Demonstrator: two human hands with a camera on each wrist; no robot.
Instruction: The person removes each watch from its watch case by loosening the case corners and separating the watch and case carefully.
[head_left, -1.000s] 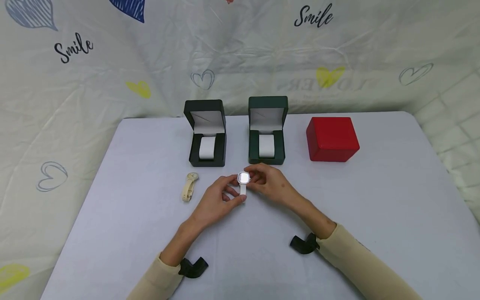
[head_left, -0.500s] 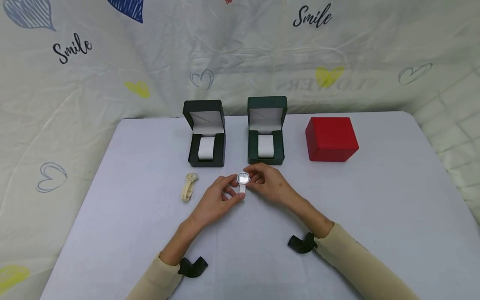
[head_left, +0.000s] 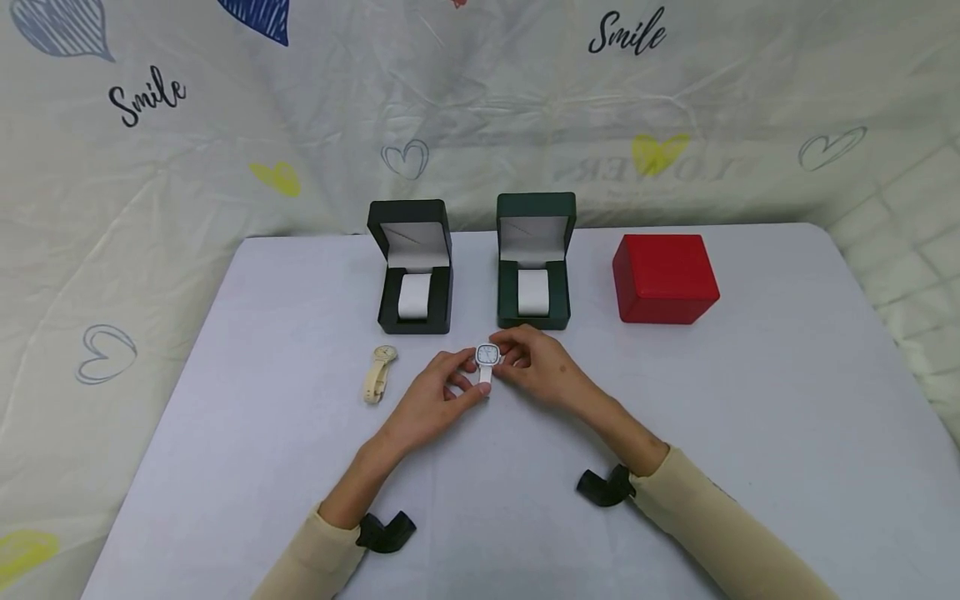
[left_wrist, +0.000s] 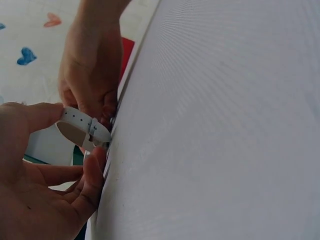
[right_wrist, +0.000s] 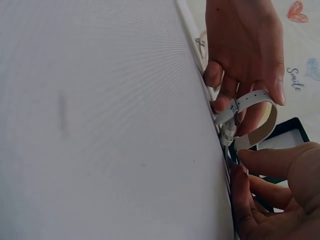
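A white wristwatch (head_left: pixel 487 355) with a squarish dial is between both hands at the table's middle. My left hand (head_left: pixel 432 395) pinches it, thumb on the lower strap and fingers along its left side. From the right, my right hand (head_left: pixel 542 364) grips the watch by the case edge, thumb and fingertips meeting there. Both wrist views show the white strap (left_wrist: pixel 75 120) bent into a loop, with holes and a buckle. A cream wristwatch (head_left: pixel 379 374) lies on the table left of my left hand.
Behind the hands stand a black watch box (head_left: pixel 388 310) and a dark green watch box (head_left: pixel 559 310), both with lids up and a white cushion inside. A closed red box (head_left: pixel 666 279) is at the back right of the white table (head_left: pixel 750 400). A printed curtain hangs behind.
The white watch has tilted slightly, so the glare has left its dial and its markings show. Both hands keep their hold and have hardly moved.
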